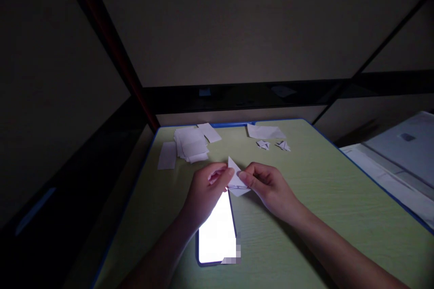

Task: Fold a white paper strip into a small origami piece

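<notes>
Between my two hands is a small piece of white folded paper (235,175), its pointed tip upward and a creased band across its lower part. My left hand (208,189) pinches its left edge between thumb and fingers. From the other side, my right hand (271,189) grips the right edge, thumb on the front face. Just below lies a phone (217,239) with a glaring white screen, its upper part partly covered by my left hand. Fingers behind the paper are hidden.
Several loose paper slips (191,142) lie at the table's back left. A larger sheet (266,132) and two small folded paper shapes (263,145) (283,146) rest at the back right. The green table (325,180) has a blue edge; a silver laptop (403,144) sits beyond it, right.
</notes>
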A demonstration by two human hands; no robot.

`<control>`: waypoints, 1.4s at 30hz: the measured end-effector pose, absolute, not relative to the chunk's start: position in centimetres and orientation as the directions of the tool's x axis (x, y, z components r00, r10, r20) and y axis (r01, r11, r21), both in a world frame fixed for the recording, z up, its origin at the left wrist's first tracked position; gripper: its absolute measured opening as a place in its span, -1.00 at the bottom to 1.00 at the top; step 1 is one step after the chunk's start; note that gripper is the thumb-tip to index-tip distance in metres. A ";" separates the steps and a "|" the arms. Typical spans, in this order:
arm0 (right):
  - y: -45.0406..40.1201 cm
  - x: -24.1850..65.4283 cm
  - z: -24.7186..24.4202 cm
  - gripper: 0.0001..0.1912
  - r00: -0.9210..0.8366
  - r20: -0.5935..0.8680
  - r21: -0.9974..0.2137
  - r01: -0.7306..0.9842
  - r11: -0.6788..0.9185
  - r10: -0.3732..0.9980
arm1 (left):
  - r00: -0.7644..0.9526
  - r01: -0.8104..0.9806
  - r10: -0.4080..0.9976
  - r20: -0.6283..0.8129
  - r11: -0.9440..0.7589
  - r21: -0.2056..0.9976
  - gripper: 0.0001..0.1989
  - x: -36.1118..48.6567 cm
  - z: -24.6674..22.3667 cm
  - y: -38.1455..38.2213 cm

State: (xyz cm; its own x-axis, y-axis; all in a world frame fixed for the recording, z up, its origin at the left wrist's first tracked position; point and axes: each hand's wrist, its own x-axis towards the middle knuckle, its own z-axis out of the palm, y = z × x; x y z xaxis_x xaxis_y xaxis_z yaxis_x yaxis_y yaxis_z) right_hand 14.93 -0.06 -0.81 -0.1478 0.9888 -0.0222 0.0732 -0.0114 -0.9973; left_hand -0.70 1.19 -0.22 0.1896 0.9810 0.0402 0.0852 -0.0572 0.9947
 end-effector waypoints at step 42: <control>0.0 15.6 -0.5 -0.69 -0.105 0.173 -0.953 0.233 0.193 0.979 | 0.423 0.053 0.901 -0.094 0.079 0.996 -0.86 -0.7 -1.1 1.1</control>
